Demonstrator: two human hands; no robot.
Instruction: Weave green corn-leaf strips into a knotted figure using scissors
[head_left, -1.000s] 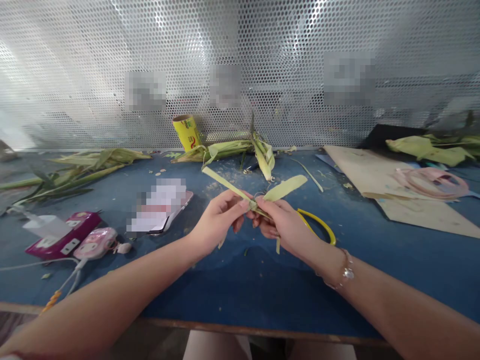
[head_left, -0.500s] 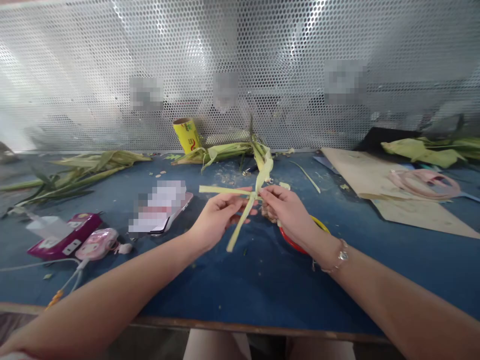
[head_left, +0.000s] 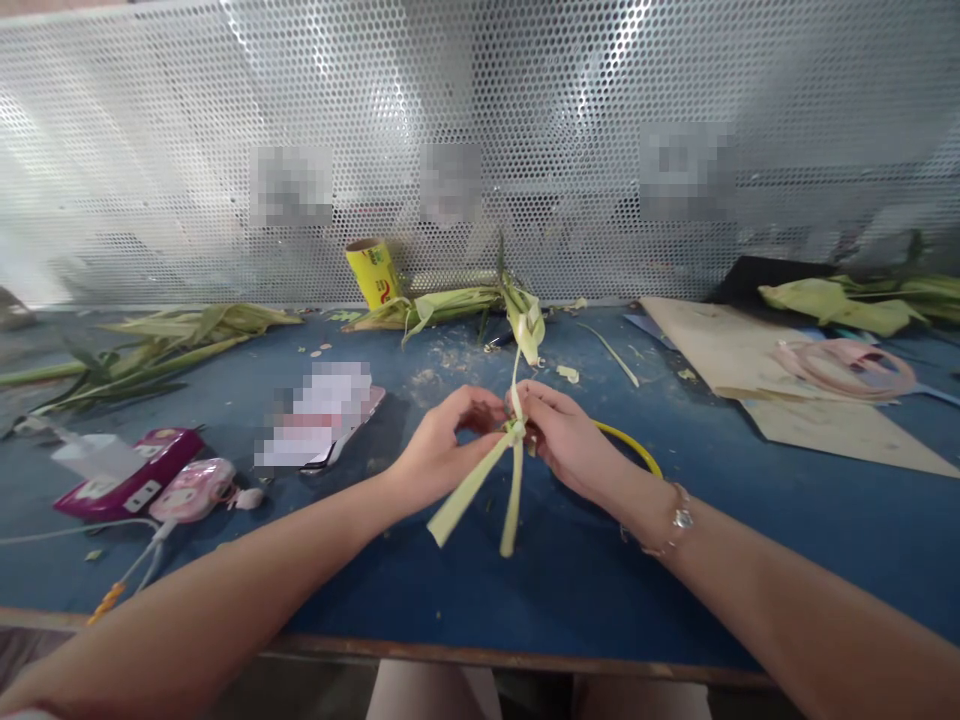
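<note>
My left hand (head_left: 442, 445) and my right hand (head_left: 568, 437) meet above the blue table (head_left: 525, 570), both pinching a knot of pale green leaf strips (head_left: 480, 478). Two strip ends hang down toward me from the knot and a thin one rises behind it. My right wrist wears a bracelet (head_left: 675, 520). Yellow-handled scissors (head_left: 634, 447) lie on the table just behind my right hand, mostly hidden.
A phone (head_left: 322, 425) and pink chargers (head_left: 161, 480) lie at the left. Leaf piles (head_left: 150, 340) sit at the far left, back middle (head_left: 457, 300) and far right (head_left: 847, 300). A yellow roll (head_left: 373, 270) leans on the perforated metal wall. Cardboard (head_left: 795, 385) holds a pink ring (head_left: 851, 365).
The strips were turned: ends that pointed up and sideways now hang down toward me. Both hands stayed pinched together and shifted slightly lower.
</note>
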